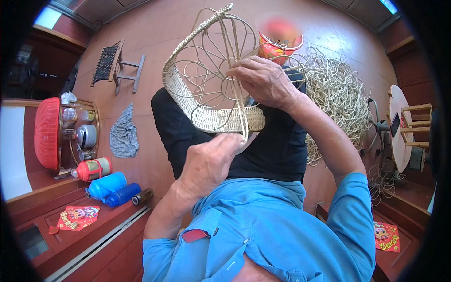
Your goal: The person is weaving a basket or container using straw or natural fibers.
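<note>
A partly woven basket (pixel 190 108) of pale cord rests on my lap, its bare wire petal frame showing inside the woven rim. Long pale cord strands (pixel 241 117) run across it from the top rim down toward me. My left hand (pixel 209 162) is closed on the lower end of these strands, just below the basket's near woven edge. Higher up, my right hand (pixel 265 82) has its fingers pinched on the strands near the middle of the wire frame.
A large pile of loose cord (pixel 338 108) lies right of my legs, beside a red bucket (pixel 270 51). A wooden stool (pixel 117 66), grey cloth (pixel 123 134), flasks (pixel 105 183) and red food cover (pixel 47 131) are leftward. A round board (pixel 398 141) stands at right.
</note>
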### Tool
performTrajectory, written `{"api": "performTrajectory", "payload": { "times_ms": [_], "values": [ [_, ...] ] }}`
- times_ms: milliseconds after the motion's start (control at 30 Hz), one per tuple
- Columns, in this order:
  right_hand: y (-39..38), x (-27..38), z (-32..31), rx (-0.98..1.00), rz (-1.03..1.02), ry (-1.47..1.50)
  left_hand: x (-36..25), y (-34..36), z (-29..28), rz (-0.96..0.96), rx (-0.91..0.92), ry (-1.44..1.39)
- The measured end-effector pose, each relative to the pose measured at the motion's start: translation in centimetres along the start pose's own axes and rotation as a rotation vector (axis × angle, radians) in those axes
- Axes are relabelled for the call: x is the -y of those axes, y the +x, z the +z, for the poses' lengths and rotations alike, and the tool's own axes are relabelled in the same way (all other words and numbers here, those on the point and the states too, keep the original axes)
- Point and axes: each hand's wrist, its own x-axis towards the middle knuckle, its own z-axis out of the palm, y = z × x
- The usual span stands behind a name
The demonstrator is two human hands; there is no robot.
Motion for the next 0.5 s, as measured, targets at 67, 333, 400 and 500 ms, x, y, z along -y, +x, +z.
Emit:
{"api": "performTrajectory", "payload": {
  "times_ms": [67,333,400,500],
  "values": [
    [0.0,-0.1,0.0,0.014,0.018,0.006,-0.6,-0.4,0.1,0.040,0.016,0.026],
    [-0.4,-0.5,0.5,-0.010,-0.030,-0.031,-1.9,-0.4,-0.2,0.023,0.068,0.077],
    [-0.5,-0.8,0.9,-0.047,-0.083,-0.093,-2.0,-0.6,-0.6,0.031,0.058,0.074],
    [-0.4,-1.2,1.7,-0.089,-0.078,-0.101,-1.1,-2.7,-2.0,-0.078,0.041,0.069]
  ]
}}
